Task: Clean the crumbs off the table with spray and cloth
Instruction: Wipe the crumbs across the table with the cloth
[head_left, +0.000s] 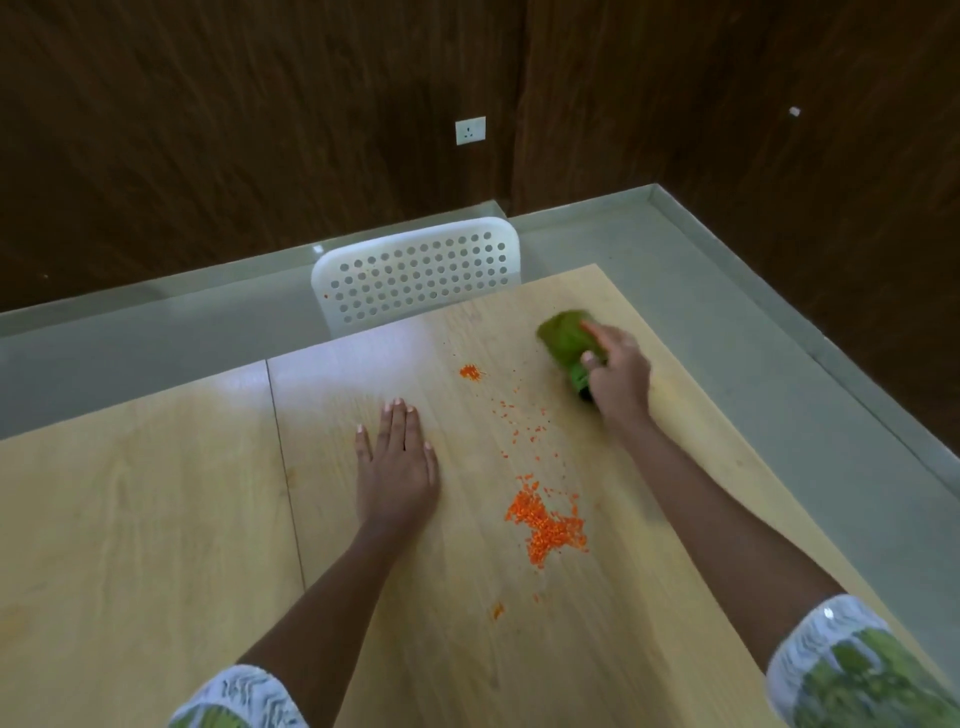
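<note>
Orange crumbs lie on the light wooden table, the biggest heap right of centre. A thin trail runs from it up to a small clump farther back. My right hand presses a green cloth onto the table near the far right corner, blurred by motion. My left hand rests flat on the wood, palm down, fingers together, left of the crumb trail. No spray bottle is in view.
A white perforated chair stands at the table's far edge. A seam splits the tabletop left of my left hand. Grey floor and dark wood-panelled walls with a socket lie beyond.
</note>
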